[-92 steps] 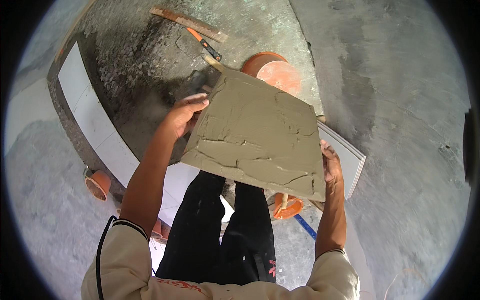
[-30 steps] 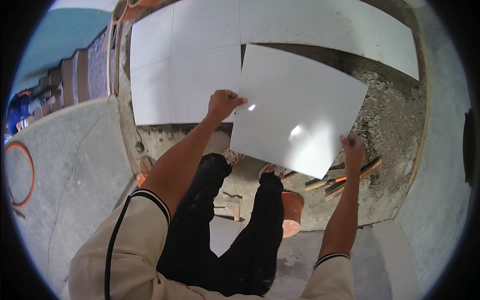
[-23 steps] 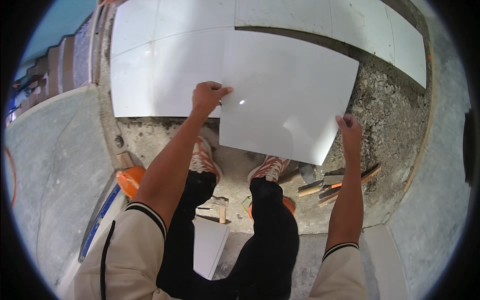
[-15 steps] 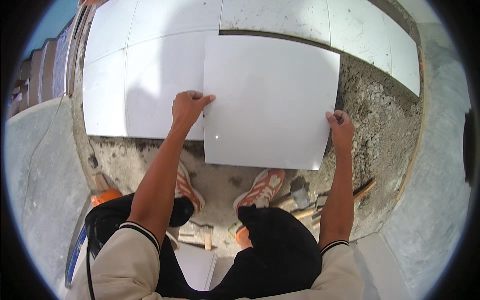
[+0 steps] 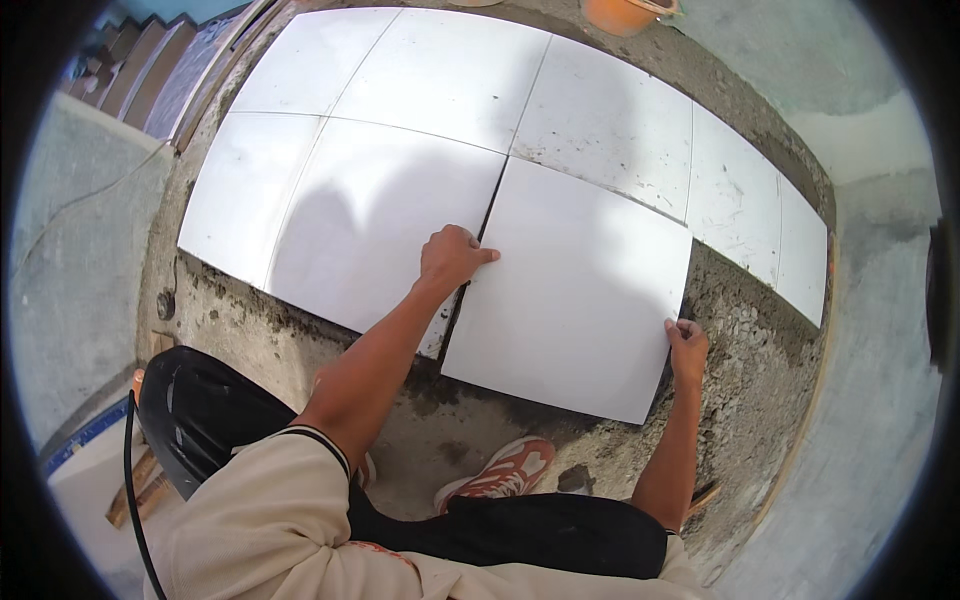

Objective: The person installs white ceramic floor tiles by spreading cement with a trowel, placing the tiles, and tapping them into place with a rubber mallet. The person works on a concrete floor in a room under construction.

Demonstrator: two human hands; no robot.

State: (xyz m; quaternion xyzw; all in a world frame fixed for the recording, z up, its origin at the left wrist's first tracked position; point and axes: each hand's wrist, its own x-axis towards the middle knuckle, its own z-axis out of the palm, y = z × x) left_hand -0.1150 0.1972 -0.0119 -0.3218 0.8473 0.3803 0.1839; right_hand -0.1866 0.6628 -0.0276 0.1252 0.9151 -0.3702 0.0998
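A large square white floor tile (image 5: 575,300) lies in front of me, its far edge up close along the row of laid tiles (image 5: 435,75). My left hand (image 5: 455,258) grips its left edge, thumb on the top face and the other fingers curled at the side. On the opposite edge, my right hand (image 5: 687,350) pinches the tile with its thumb on top. A narrow dark gap runs between this tile and the neighbouring laid tile (image 5: 385,230) on the left. The fingertips under the edges are hidden.
Rough grey mortar (image 5: 745,345) spreads to the right, up to a grey wall (image 5: 880,300). An orange bucket (image 5: 625,14) stands at the far side. My shoe (image 5: 500,470) is close to the tile's near edge. Wood pieces (image 5: 145,490) lie at lower left.
The view has shifted and turned. The tile now meets the far row more closely, and a gap shows at its left edge where it overlapped the neighbouring tile. Both hands still hold it.
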